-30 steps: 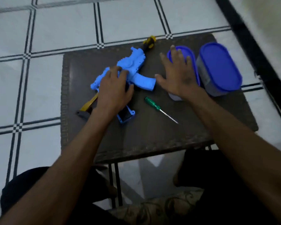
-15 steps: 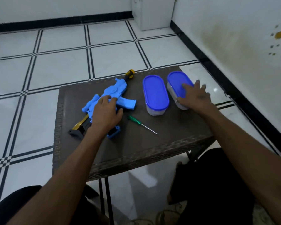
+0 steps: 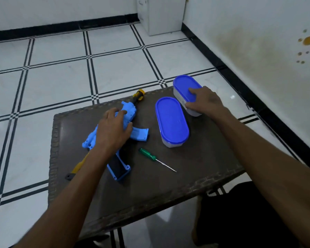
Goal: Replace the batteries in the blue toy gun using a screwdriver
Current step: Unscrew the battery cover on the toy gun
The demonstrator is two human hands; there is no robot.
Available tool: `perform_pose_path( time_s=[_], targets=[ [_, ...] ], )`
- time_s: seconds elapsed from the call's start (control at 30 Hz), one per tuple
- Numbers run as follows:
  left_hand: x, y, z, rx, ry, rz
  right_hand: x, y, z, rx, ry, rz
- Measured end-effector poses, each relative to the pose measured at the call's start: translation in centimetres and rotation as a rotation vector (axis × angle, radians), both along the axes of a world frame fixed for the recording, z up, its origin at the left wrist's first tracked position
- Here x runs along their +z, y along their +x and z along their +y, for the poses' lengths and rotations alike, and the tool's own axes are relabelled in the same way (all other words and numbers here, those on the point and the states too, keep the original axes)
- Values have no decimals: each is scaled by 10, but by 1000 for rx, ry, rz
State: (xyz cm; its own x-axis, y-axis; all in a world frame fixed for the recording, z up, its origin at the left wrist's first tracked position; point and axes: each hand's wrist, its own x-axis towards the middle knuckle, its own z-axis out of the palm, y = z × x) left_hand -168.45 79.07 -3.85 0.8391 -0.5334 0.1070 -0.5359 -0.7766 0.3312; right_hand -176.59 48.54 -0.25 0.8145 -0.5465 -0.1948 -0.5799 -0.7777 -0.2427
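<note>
Preparation is the step in hand: the left hand lies curled over the blue toy gun at centre-left of the worktop, while the right hand grips the far container at upper right. The screwdriver lies untouched at centre; lifting it probably comes next. Half a second earlier the right hand's fingers lay flatter on that lid.

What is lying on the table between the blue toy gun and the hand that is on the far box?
In the head view, a second blue-lidded box stands between the toy gun and the right hand. The green screwdriver lies nearer, off that line.
</note>
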Motion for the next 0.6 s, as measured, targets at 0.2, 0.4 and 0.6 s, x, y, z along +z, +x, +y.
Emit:
perform_pose_path(
  time_s=[0.2,0.4,0.6],
  targets=[
    [14,-16,18,28,47,31,17,-20,50,-8,-74,-227],
    [29,-48,46,43,34,-5,14,-42,126,74,-8,21],
    [40,-81,74,107,46,-6,13,-78,139,40,3,21]
  ],
)
